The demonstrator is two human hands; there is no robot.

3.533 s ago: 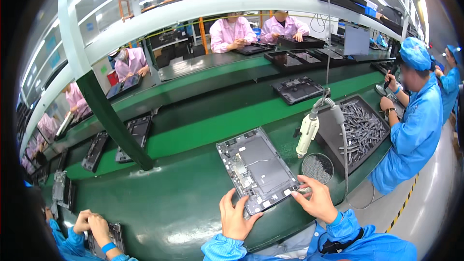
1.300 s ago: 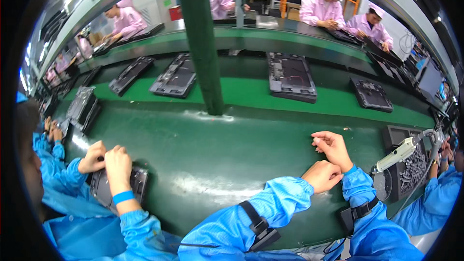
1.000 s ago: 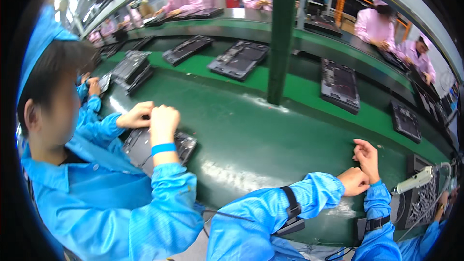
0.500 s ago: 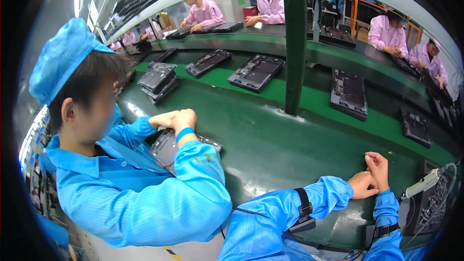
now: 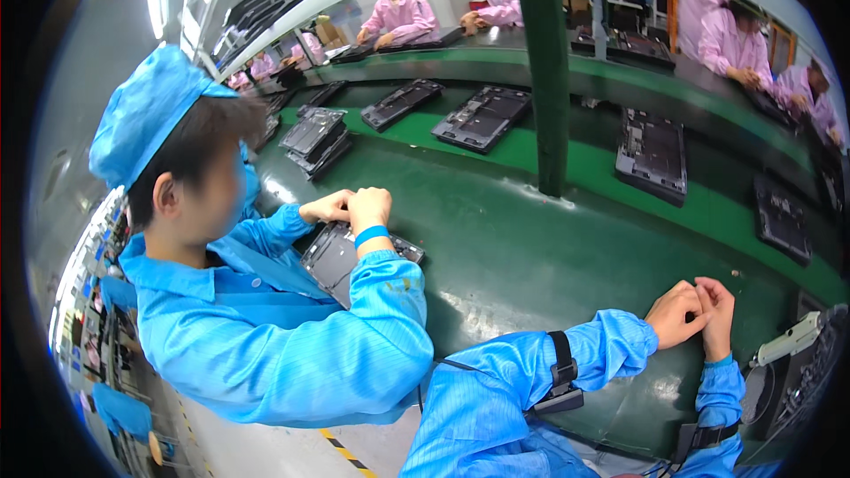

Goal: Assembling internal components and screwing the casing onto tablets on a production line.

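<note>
Head view: the person's left hand (image 5: pixel 675 313) and right hand (image 5: pixel 719 317) meet above the dark green tabletop (image 5: pixel 531 257) at the right of the frame, both arms in blue sleeves. The left fingers are curled into a loose fist, the right fingers folded against them, the two hands touching; whether anything is pinched between them cannot be told. A pale electric screwdriver (image 5: pixel 792 338) hangs just beside the right hand, over a dark tray (image 5: pixel 810 389) at the frame's edge.

To the left sits a co-worker in a blue cap and coat (a blue band on one wrist), whose hands (image 5: pixel 350 208) rest together on the top edge of a grey device chassis (image 5: pixel 341 257) lying on the tabletop. More open chassis lie along the brighter green belt (image 5: pixel 717 204) beyond, one (image 5: pixel 653 152) just right of a green upright post (image 5: pixel 547 71), another (image 5: pixel 482 117) left of it. Workers in pink coats (image 5: pixel 403 16) sit at the far side.
</note>
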